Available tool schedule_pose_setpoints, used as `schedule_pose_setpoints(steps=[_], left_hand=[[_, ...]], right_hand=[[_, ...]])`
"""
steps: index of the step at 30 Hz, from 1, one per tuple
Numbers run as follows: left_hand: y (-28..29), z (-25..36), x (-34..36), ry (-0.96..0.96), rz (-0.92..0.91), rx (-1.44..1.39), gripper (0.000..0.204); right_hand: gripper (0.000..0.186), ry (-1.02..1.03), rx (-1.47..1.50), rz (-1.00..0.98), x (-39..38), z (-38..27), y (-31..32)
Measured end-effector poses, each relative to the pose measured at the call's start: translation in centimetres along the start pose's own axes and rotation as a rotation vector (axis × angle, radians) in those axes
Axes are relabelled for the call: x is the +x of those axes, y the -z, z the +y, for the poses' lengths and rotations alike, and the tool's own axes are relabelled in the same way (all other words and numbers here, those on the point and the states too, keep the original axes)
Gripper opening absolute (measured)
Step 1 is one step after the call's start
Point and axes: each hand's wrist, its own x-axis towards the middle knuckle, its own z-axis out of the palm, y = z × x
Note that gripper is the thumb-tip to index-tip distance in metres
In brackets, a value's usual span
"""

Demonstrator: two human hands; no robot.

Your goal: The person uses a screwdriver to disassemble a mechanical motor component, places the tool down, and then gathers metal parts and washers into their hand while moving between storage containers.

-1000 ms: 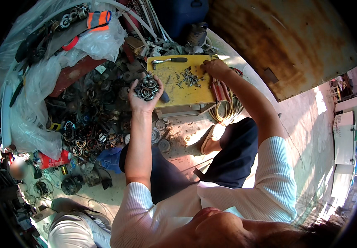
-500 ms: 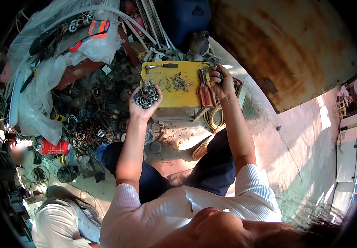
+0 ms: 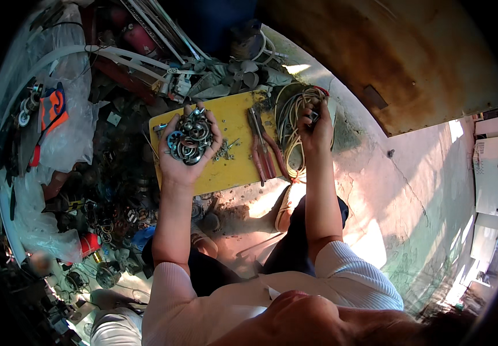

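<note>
My left hand is palm up and cupped around a heap of small metal rings that look like ball bearings and washers. It is over the left part of a yellow board top. My right hand, raised past the board's right edge, has its fingers curled around a small dark metal piece, too small to name. Loose small screws lie on the board beside my left hand. Red-handled pliers rest near its right side. A ratchet wrench's head peeks out behind my left hand.
A coil of yellowish hose lies beyond the board's right edge. At the upper right stands a large rusty panel. Piled metal parts and clear plastic sheeting crowd the left. Another person's light clothing shows at the lower left.
The view has turned and shifted, so the board appears larger and tilted. My left hand, with its heap of rings, has come in over the board and covers most of the ratchet wrench.
</note>
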Motion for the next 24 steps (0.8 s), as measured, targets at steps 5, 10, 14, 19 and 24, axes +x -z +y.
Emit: schedule_pose_setpoints(steps=[5,10,14,19,24], left_hand=[[-3.0,1.7,3.8,0.053,0.084,0.097,0.025],[-7.1,1.5,4.3,0.115,0.195,0.096,0.026],[-13.6,-0.9,2.8,0.232,0.323,0.15,0.027],[-22.2,-5.1,0.2,0.403,0.447,0.248,0.025],[-31.6,-13.7,-1.0,0.519,0.458,0.307,0.026]], right_hand=[[0.026,0.071,0.04,0.179,2.4,-0.5,2.7],[0.026,0.143,-0.068,0.326,3.3,-1.3,6.9],[0.025,0.133,-0.083,0.503,-2.1,-2.6,14.1],[0.025,-0.474,0.681,0.303,-17.2,-3.7,11.1],[0.026,-0.398,0.845,0.057,-24.5,-15.9,0.7]])
